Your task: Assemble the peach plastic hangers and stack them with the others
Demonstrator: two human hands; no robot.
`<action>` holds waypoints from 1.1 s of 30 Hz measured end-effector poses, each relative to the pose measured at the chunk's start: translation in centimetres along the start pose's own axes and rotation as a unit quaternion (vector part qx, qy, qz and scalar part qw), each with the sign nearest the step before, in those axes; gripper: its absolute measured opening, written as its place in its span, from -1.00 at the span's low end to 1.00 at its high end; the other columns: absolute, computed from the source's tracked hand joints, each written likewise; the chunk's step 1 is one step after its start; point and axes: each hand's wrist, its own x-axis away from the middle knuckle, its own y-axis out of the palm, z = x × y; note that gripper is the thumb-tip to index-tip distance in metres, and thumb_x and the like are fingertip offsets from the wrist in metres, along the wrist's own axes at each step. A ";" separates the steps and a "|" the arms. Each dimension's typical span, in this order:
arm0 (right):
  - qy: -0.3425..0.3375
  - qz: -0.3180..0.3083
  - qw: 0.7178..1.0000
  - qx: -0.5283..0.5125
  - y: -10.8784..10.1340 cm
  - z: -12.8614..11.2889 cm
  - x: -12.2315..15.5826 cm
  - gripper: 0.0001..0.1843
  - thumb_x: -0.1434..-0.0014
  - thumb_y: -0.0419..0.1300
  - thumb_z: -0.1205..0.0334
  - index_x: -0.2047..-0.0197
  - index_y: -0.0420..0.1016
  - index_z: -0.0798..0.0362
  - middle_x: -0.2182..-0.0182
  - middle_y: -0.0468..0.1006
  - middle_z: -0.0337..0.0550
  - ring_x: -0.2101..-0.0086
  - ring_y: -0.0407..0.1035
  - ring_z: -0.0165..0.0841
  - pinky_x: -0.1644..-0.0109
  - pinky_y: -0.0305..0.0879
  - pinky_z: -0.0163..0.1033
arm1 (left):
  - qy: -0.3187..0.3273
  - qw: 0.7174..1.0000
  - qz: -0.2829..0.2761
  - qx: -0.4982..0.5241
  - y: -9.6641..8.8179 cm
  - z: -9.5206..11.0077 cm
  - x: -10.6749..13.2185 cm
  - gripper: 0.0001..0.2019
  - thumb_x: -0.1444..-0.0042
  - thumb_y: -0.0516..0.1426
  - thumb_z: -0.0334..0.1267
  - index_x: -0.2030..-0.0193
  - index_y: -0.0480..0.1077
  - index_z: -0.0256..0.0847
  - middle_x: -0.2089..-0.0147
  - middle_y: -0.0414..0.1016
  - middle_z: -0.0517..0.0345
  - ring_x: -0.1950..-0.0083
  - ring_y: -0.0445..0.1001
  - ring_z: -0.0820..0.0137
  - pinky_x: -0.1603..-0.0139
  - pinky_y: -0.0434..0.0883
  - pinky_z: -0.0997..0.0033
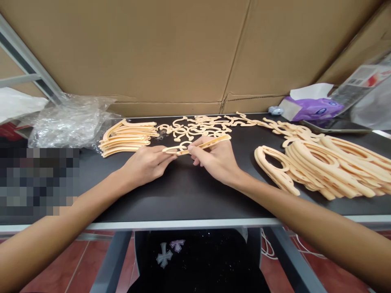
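Observation:
Above the middle of the black table, my left hand [148,163] pinches the looped end of a cream plastic piece [222,139]. My right hand [217,160] grips the same piece along its long, slotted arm, which points up to the right. A small curved part stands up between the two hands; whether it is joined to the piece I cannot tell. Behind my left hand lies a stack of slim, bent cream arms [131,134]. Small cream hook-shaped parts [195,127] are scattered beyond my hands. On the right, larger cream pieces with oval openings [330,167] lie in an overlapping pile.
Clear plastic wrap [70,122] is heaped at the back left. A purple tissue pack [317,108] and a dark flat device [339,126] sit at the back right. Brown cardboard [152,49] walls off the far side. More hook parts [290,129] trail along the right.

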 end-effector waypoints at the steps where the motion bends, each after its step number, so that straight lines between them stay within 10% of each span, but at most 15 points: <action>1: 0.028 0.000 0.999 -0.035 0.0 -0.1 -0.2 -0.86 -0.12 0.23 0.26 0.45 0.54 0.08 0.58 0.50 -0.26 0.58 0.43 -0.42 0.48 0.30 -0.31 | -0.002 1.000 0.008 0.007 0.1 0.0 -0.1 -0.83 -0.34 0.12 -0.31 0.12 0.55 -0.27 0.29 0.66 0.07 0.39 0.60 0.39 0.37 0.45 0.48; 6: 0.140 -0.008 0.973 -0.185 0.0 -0.4 -0.8 -0.82 -0.04 0.32 0.17 0.46 0.48 0.10 0.61 0.51 -0.24 0.63 0.41 -0.40 0.60 0.27 -0.35 | -0.026 0.998 0.045 0.026 0.0 0.1 -0.7 -0.83 -0.34 0.12 -0.36 0.19 0.54 -0.36 0.21 0.65 -0.05 0.23 0.62 0.31 0.17 0.48 0.43; 12: 0.112 -0.026 0.981 -0.155 -0.2 -0.3 -0.9 -0.67 -0.07 0.35 -0.02 0.41 0.50 0.12 0.61 0.49 -0.23 0.64 0.34 -0.46 0.60 0.20 -0.35 | -0.072 0.997 0.021 0.030 -0.6 0.1 -1.0 -0.78 -0.38 0.05 -0.36 0.24 0.49 -0.34 0.33 0.56 0.03 0.33 0.50 0.36 0.26 0.39 0.42; 20: -0.057 0.192 0.978 0.060 -2.0 0.2 -1.9 -0.74 -0.12 0.31 0.10 0.14 0.52 0.02 0.22 0.60 -0.10 0.19 0.47 -0.27 0.17 0.39 -0.17 | -0.142 0.986 0.053 0.066 -1.0 -0.2 -1.1 -0.79 -0.38 0.04 -0.29 0.17 0.50 -0.28 0.38 0.53 0.13 0.39 0.46 0.41 0.25 0.38 0.44; 25: -0.225 0.083 0.919 0.313 -1.6 -0.2 -0.8 -0.84 -0.27 0.18 0.18 0.23 0.56 0.05 0.24 0.65 -0.07 0.14 0.44 -0.20 -0.07 0.25 -0.04 | -0.198 0.974 0.035 0.102 -1.2 0.0 -1.2 -0.73 -0.37 0.04 -0.20 0.30 0.47 -0.20 0.42 0.53 0.17 0.42 0.47 0.42 0.30 0.42 0.43; 33: -0.170 -0.003 0.931 0.324 -1.6 -0.1 -0.6 -0.65 -0.38 0.05 0.19 0.36 0.57 0.09 0.38 0.64 -0.13 0.33 0.46 -0.31 0.15 0.20 -0.18 | -0.302 0.930 0.067 0.198 -1.6 0.3 -1.7 -0.76 -0.33 0.04 -0.18 0.27 0.47 -0.22 0.35 0.55 0.14 0.47 0.48 0.46 0.42 0.48 0.48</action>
